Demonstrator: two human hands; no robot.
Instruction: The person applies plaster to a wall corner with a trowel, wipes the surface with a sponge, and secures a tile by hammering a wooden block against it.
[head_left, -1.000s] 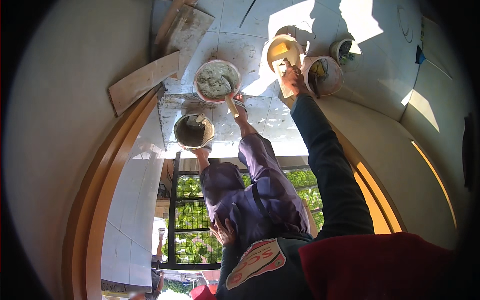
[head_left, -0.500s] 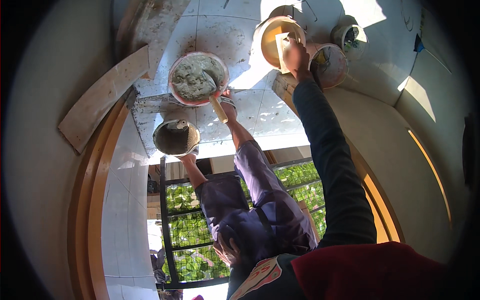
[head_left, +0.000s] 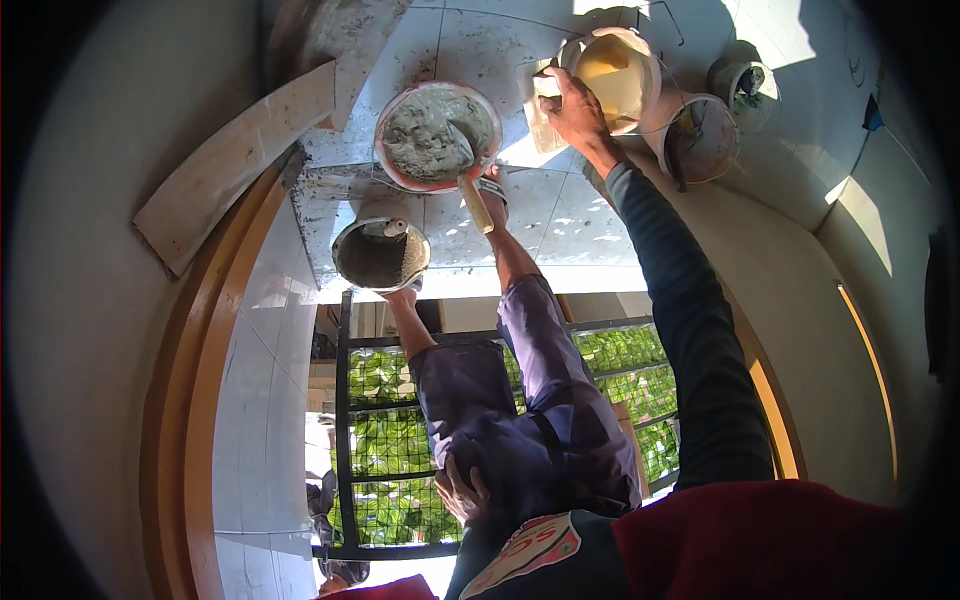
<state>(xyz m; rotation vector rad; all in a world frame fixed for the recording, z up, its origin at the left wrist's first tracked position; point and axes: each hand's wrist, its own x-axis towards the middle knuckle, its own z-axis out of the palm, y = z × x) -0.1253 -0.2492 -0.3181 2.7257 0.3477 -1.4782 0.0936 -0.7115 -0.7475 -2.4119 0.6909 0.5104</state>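
Observation:
My right hand (head_left: 580, 108) is closed around a pale, flat rectangular float (head_left: 543, 105), just left of a bucket of yellowish water (head_left: 652, 70). The fingers hide part of the float's grip. Low in the view, my left hand (head_left: 463, 494) lies on my thigh with its fingers apart and nothing in them. A pinkish bucket of grey mortar (head_left: 382, 150) stands left of the float. Its trowel (head_left: 476, 205) has the blade in the mortar and a pale wooden handle over the rim. Nearer to me is a smaller bucket (head_left: 340, 262) with grey-brown material and a light-coloured tool inside.
Right of the water stands a pinkish bucket (head_left: 722, 150) with things inside, and beyond it a small white container (head_left: 752, 92). A curved board (head_left: 235, 165) leans at the left by a wooden frame (head_left: 190, 380). Below my legs are dark metal bars (head_left: 345, 440) with greenery behind.
My right hand has taken the float from above the water bucket to its left side. The whole view has shifted, so the buckets sit farther right. My left hand stays on my thigh.

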